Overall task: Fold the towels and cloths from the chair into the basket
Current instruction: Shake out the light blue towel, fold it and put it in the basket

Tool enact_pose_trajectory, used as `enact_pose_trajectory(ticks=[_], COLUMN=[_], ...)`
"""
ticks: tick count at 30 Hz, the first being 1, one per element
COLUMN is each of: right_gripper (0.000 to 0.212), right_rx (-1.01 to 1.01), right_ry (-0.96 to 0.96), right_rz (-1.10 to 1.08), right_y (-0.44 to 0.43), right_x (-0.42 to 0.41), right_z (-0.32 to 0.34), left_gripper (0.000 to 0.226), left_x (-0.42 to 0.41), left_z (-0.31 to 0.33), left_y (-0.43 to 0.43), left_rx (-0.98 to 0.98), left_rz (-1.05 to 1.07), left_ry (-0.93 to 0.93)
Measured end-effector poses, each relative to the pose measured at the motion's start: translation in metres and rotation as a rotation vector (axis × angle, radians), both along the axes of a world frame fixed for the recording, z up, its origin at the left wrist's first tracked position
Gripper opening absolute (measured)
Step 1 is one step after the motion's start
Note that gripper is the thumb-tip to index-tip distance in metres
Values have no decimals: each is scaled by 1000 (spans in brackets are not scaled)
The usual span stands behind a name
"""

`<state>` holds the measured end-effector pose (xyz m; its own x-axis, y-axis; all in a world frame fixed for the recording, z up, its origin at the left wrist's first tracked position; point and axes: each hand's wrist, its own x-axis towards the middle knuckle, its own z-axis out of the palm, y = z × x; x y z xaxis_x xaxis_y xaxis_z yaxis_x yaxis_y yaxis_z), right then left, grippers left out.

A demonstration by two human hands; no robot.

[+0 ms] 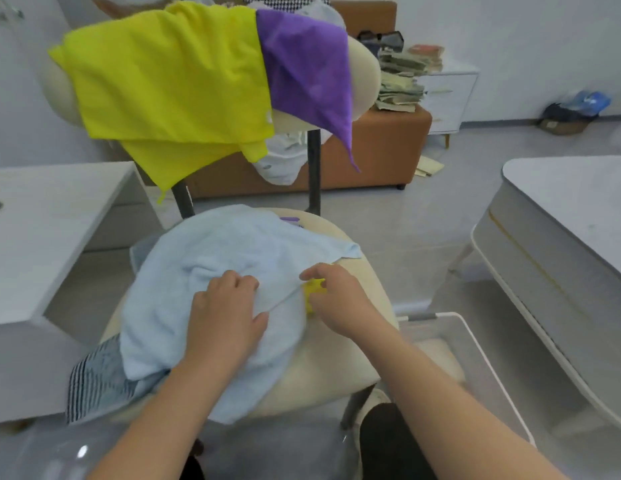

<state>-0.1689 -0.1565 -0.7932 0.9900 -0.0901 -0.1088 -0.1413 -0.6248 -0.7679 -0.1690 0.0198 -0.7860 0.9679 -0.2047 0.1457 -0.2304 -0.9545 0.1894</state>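
Head view: towel (212, 244) covers the chair (330, 368) seat, its near edge hanging over. Left hand (222, 306) grips it with curled fingers; right hand (337, 296) pinches its edge. Basket (421, 317) stands right of the chair.

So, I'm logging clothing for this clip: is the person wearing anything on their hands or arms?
No. The left hand and right hand have no gloves, and the forearms show no sleeves, watch or bracelet in view.
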Motion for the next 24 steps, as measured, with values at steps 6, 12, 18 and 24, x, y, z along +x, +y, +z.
enact_pose_trajectory(ticks=[6,12,18,24], right_gripper=[46,25,30,31], right_rx=[-331,-397,87,291], right_ry=[-76,-223,-303,-478], right_rz=[-122,-329,-425,-238], right_y=[30,22,5,20], right_x=[12,36,36,16], right_z=[-9,-10,9,22], left_gripper=[12,19,18,64], left_x=[13,21,31,27], left_z=[3,25,18,9], left_y=[9,40,63,18], left_rx=[-282,-707,-349,-298], left_rz=[56,43,352,-76], left_ry=[-106,-258,-49,-10])
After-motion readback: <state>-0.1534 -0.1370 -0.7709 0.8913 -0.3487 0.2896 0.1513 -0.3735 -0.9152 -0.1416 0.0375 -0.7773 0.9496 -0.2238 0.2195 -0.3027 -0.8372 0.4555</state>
